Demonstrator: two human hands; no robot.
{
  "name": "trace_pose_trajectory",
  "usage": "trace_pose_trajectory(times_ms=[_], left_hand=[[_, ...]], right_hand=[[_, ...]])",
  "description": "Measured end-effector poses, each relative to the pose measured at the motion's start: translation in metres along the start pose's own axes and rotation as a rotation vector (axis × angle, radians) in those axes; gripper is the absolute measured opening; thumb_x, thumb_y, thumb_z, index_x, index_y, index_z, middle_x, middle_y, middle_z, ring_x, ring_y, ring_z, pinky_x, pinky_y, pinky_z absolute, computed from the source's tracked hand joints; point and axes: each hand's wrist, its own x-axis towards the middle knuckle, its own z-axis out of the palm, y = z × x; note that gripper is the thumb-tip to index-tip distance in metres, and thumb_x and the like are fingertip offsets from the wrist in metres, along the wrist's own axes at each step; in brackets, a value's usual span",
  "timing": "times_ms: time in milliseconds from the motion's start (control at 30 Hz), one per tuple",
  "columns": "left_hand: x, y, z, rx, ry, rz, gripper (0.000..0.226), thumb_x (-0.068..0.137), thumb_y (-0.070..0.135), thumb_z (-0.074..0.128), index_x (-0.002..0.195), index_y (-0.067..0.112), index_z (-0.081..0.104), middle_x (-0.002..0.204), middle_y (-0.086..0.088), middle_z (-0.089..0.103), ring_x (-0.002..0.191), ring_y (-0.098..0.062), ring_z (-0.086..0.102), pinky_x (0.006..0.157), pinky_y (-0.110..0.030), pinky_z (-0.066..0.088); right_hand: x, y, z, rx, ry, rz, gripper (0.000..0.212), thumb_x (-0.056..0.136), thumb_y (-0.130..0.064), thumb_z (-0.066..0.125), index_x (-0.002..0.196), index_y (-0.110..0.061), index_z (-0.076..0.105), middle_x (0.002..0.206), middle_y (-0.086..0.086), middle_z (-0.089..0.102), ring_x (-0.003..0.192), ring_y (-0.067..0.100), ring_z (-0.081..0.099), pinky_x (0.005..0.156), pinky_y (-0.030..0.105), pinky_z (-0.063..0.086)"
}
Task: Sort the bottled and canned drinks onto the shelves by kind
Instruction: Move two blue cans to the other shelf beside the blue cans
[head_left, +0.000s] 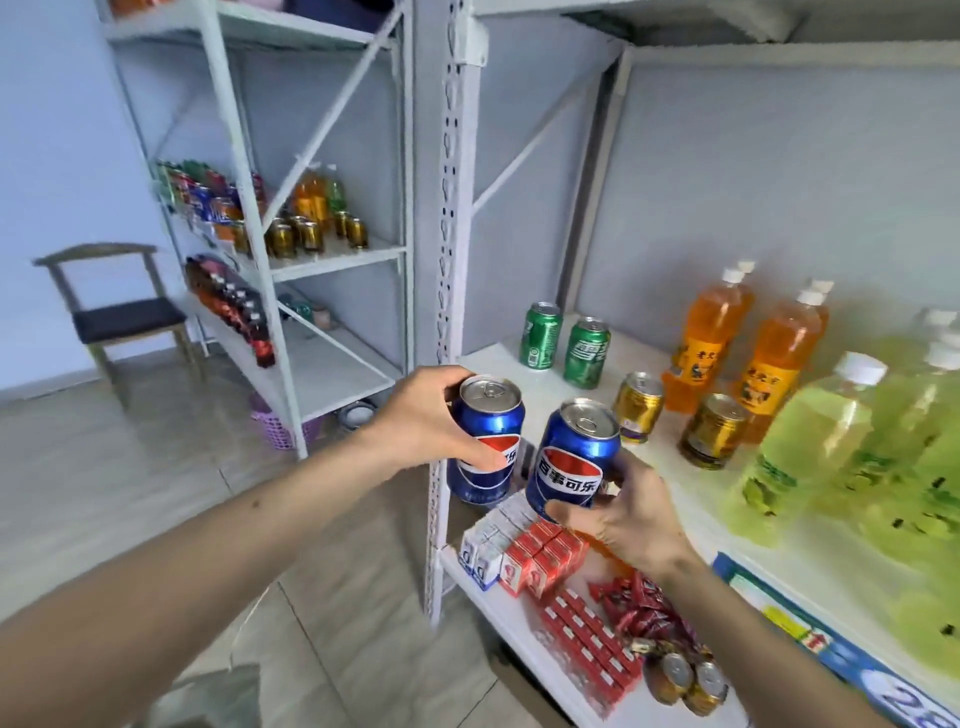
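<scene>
Two glossy blue cola cans are gripped upright near the white shelf's (519, 358) front-left corner, one (485, 441) wrapped by the left hand (426, 415), the other (571, 457) by the right hand (631, 514).

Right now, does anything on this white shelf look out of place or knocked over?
Nothing is spilled or toppled. The green cans, gold cans and orange bottles stand upright on the white shelf. The only drinks off it are two blue Pepsi cans, one in the left hand, one in the right hand.
</scene>
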Motion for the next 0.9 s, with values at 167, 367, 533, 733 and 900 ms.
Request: trace_pose_trajectory(times_ms=[167, 367, 533, 733, 900], left_hand=[[0.025, -0.032, -0.076, 0.015, 0.09, -0.054, 0.061, 0.038, 0.011, 0.092, 0.096, 0.018, 0.071, 0.09, 0.001, 0.077, 0.09, -0.02, 0.073, 0.087, -0.042, 0.058], [0.06, -0.061, -0.156, 0.079, 0.205, -0.138, 0.064, 0.042, 0.012, 0.096, 0.1, 0.02, 0.07, 0.092, 0.006, 0.077, 0.088, -0.011, 0.073, 0.083, -0.035, 0.059], [0.094, -0.087, -0.222, 0.101, 0.289, -0.174, 0.054, 0.051, 0.007, 0.094, 0.088, 0.032, 0.064, 0.085, 0.016, 0.071, 0.079, -0.001, 0.066, 0.06, -0.011, 0.05], [0.145, -0.128, -0.314, 0.088, 0.324, -0.181, 0.058, 0.052, 0.006, 0.093, 0.093, 0.032, 0.062, 0.092, 0.013, 0.071, 0.088, -0.008, 0.067, 0.072, -0.023, 0.054], [0.195, -0.16, -0.397, 0.114, 0.303, -0.184, 0.062, 0.051, 0.008, 0.094, 0.101, 0.029, 0.064, 0.097, 0.01, 0.072, 0.094, -0.014, 0.068, 0.084, -0.034, 0.057]], right_hand=[[0.074, -0.018, 0.062, 0.018, -0.091, -0.039, 0.059, 0.056, -0.017, 0.093, 0.105, -0.03, 0.063, 0.091, -0.011, 0.073, 0.084, 0.002, 0.067, 0.071, 0.013, 0.052], [0.163, -0.039, 0.128, 0.037, -0.173, -0.092, 0.057, 0.053, -0.012, 0.094, 0.096, -0.034, 0.063, 0.089, -0.008, 0.073, 0.084, 0.002, 0.067, 0.073, 0.017, 0.055], [0.239, -0.063, 0.188, 0.045, -0.223, -0.134, 0.059, 0.049, -0.019, 0.094, 0.096, -0.036, 0.062, 0.086, -0.015, 0.073, 0.084, 0.003, 0.069, 0.075, 0.021, 0.057], [0.322, -0.094, 0.27, 0.048, -0.247, -0.167, 0.06, 0.052, -0.02, 0.094, 0.098, -0.036, 0.061, 0.084, -0.018, 0.071, 0.083, -0.005, 0.066, 0.07, 0.014, 0.055], [0.386, -0.124, 0.337, 0.069, -0.239, -0.152, 0.064, 0.054, -0.014, 0.094, 0.104, -0.033, 0.058, 0.092, -0.019, 0.068, 0.084, -0.011, 0.062, 0.066, 0.008, 0.051]])
